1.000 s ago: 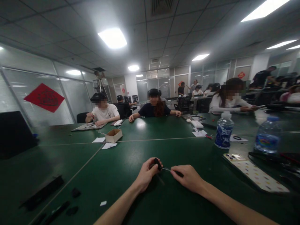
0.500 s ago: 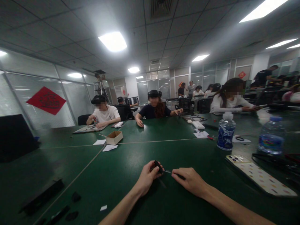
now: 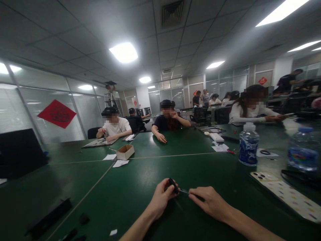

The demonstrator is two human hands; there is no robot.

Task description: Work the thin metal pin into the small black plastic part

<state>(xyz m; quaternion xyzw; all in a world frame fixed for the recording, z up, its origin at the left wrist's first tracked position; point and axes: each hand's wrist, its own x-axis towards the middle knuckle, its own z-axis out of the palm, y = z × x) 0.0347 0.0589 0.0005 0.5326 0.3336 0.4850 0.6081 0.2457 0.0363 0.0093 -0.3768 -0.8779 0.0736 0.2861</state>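
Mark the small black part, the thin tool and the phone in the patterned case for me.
small black part (image 3: 173,184): head view, exposed upper end.
thin tool (image 3: 184,191): head view, bare metal shaft.
phone (image 3: 288,195): head view, middle of its patterned back.

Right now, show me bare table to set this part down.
Bare table lies beyond the black part in your left hand and the thin tool in your right hand, between the cardboard box and the water bottle. Crowded: right edge by the phone; black pieces lower left.

Open-plan office: tiled ceiling with panel lights, glass partitions, people seated around joined green tables.
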